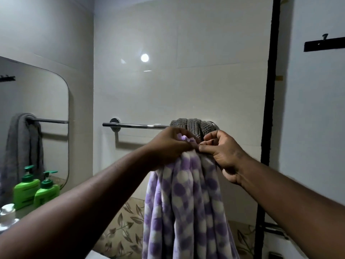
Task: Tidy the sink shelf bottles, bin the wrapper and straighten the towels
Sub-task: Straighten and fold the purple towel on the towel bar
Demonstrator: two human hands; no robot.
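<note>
- Head view showed both arms reaching forward to a chrome towel rail (pixel 134 125) fixed on a pale tiled wall.
- A grey towel (pixel 194 125) was bunched over the right end of the towel rail, its folds pressed close together.
- A purple-and-white spotted towel (pixel 186 202) hung in long gathered folds just below and in front of the towel rail's right end, its top edge bunched up.
- The left hand (pixel 168 144) gripped that bunched top from the left, just under the towel rail; its fingers (pixel 179 132) were curled round the cloth, and a bit of purple fabric poked out above them.
- The right hand (pixel 222 156) met it from the right, the thumb and curled fingers pinching the same top edge, with the two hands nearly touching.
- A mirror (pixel 37 109) with rounded corners hung well to the left of the towel rail and reflected a grey towel on a rail.
- Green pump bottles (pixel 46 193) stood low and far left of the towel rail, at the mirror's foot; whether one was only a reflection could not be told.
- Leaf-patterned tiles (pixel 123 221) ran along the wall below the towel rail.
- A black vertical strip (pixel 268 90) rose just right of the towel rail's end.
</note>
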